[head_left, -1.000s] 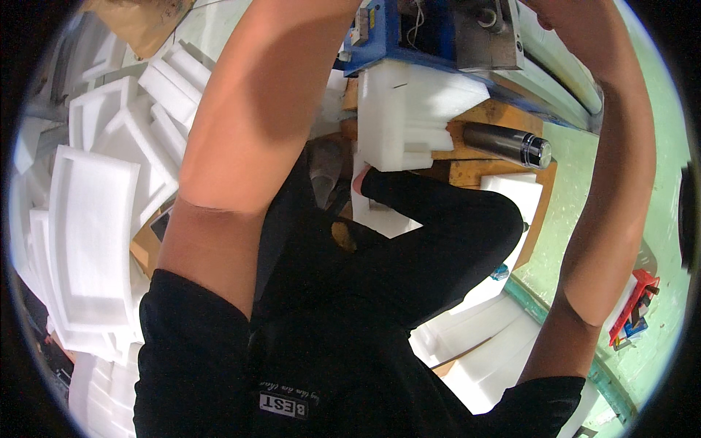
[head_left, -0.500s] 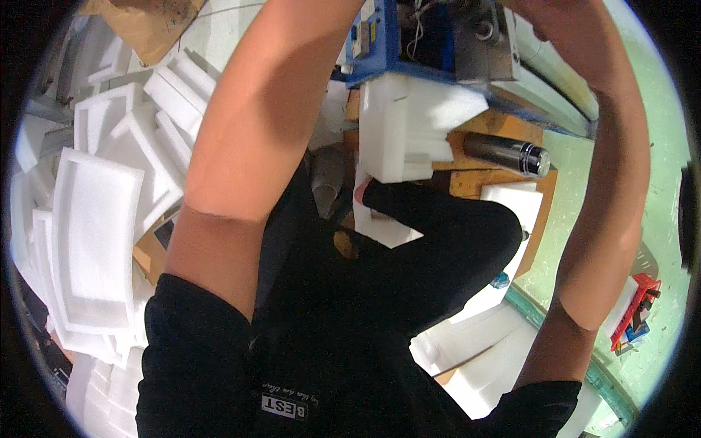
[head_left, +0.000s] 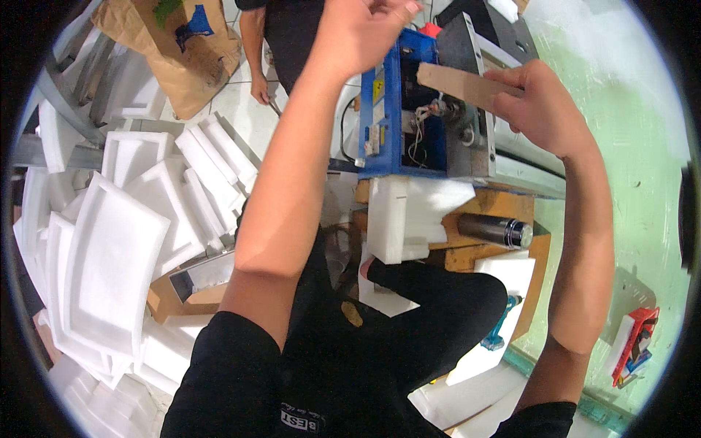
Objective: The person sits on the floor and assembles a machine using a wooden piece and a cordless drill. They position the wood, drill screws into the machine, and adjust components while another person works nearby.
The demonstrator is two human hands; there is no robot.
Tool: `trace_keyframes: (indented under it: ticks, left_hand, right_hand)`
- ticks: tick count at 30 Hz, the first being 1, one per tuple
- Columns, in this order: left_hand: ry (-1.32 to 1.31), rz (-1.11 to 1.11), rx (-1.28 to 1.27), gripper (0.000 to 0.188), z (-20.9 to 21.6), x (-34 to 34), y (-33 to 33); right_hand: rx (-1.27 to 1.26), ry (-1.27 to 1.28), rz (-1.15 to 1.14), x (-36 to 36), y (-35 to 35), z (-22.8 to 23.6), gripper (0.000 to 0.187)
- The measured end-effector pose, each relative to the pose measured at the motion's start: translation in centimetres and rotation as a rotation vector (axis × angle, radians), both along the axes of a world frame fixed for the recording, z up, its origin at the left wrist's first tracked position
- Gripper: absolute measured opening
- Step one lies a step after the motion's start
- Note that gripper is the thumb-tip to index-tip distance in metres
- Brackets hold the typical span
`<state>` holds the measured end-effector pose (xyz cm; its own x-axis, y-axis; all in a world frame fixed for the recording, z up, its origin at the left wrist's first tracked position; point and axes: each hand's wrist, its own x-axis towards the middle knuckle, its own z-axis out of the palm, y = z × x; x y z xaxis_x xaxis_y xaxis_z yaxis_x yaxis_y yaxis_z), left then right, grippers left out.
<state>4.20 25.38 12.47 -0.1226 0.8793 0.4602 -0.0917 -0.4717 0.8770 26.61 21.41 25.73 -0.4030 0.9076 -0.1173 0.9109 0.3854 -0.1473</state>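
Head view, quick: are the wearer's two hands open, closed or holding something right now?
Left hand: partly cut off by the top edge; cannot tell.
Right hand: closed, holding a flat brown strip.

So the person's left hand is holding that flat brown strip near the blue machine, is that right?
Not quite: the head view shows the right hand holding the flat brown strip near the blue machine.
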Motion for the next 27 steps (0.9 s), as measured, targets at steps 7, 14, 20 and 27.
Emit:
trace_keyframes:
  ticks: [7,14,20,27]
  left_hand:
    - [-0.059,0.006,0.041,0.025,-1.2,-0.3,0.8]
    - [-0.006,0.041,0.017,0.028,-1.6,-1.1,0.9]
    - [0.068,-0.051,0.097,0.028,-1.2,0.7,0.0]
    - [0.060,0.007,0.136,0.023,-1.8,0.4,0.7]
  right_hand:
    - [-0.070,-0.050,0.007,-1.3,1.0,0.9,0.033]
    - [0.097,0.033,0.166,-1.1,-1.5,0.1,0.032]
    - [0.036,-0.035,0.139,-0.8,-0.9,0.1,0.039]
    - [0.083,0.082,0.045,-1.0,-1.8,-0.3,0.035]
